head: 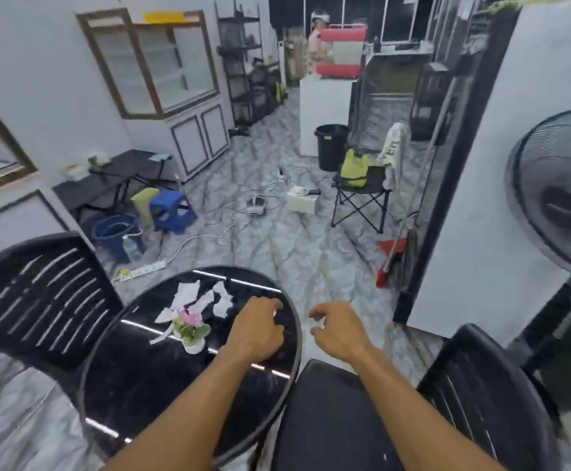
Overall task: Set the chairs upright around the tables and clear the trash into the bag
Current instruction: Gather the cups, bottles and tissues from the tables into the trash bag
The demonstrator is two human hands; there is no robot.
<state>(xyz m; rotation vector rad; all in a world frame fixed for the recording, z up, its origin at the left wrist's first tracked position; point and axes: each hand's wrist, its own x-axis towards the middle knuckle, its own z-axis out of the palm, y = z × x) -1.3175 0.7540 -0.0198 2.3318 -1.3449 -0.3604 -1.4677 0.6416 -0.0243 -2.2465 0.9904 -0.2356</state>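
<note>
So, closest to the person a black chair point(341, 419) stands upright against the round table point(148, 396), its seat just under the right forearm. Both hands hang slack and hold nothing. The left hand point(256, 329) is over the right side of the tabletop with its fingers loosely curled, and the right hand point(340, 329) is just past the rim, over the floor. The torn paper scraps point(189, 295) lie ahead and to the left of the left hand — scattered beside and beyond a small potted flower point(192, 331). I'd say the left hand is the nearer one, and a short reach forward-left should meet them. A second chair point(43, 300) stands upright at the table's left side. No bag shows from here — where the scraps must go I cannot tell.
</note>
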